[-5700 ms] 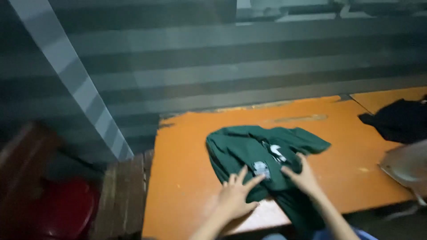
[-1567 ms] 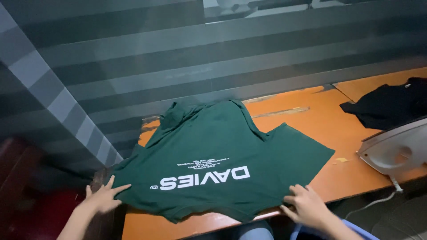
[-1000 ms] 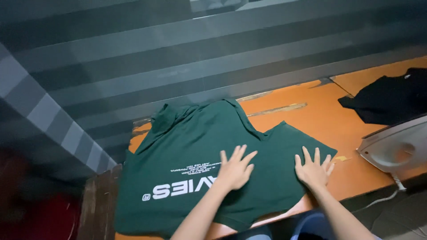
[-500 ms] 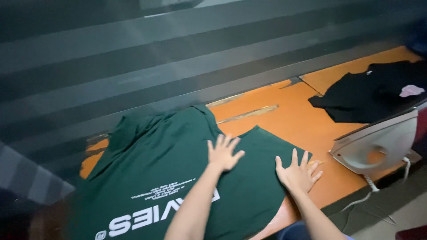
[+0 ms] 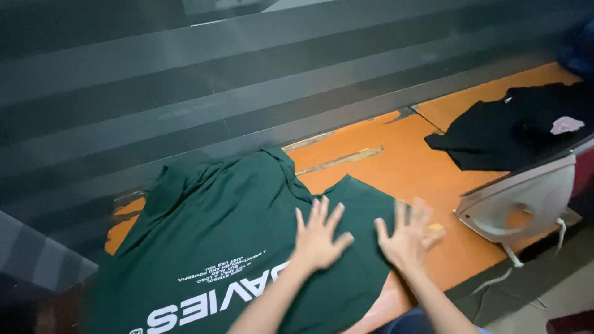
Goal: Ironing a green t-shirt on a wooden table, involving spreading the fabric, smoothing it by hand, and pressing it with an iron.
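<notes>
A dark green T-shirt [image 5: 229, 241] with white lettering lies spread flat on an orange table [image 5: 414, 167], its collar toward the wall. My left hand [image 5: 318, 235] rests flat on the shirt's right half with fingers spread. Beside it, my right hand [image 5: 405, 235] is open with fingers apart at the shirt's right edge, partly over the bare orange surface, and looks blurred. Neither hand holds anything.
A white clothes iron [image 5: 526, 201] stands on the table's right front edge, its cord [image 5: 513, 260] hanging down. A black garment [image 5: 513, 124] with a pink label lies at the far right. A grey striped metal wall [image 5: 278, 80] backs the table.
Both hands moved from the shirt's lower corners onto its right half and slid rightward across it. The view swung right, bringing the iron and black garment further in.
</notes>
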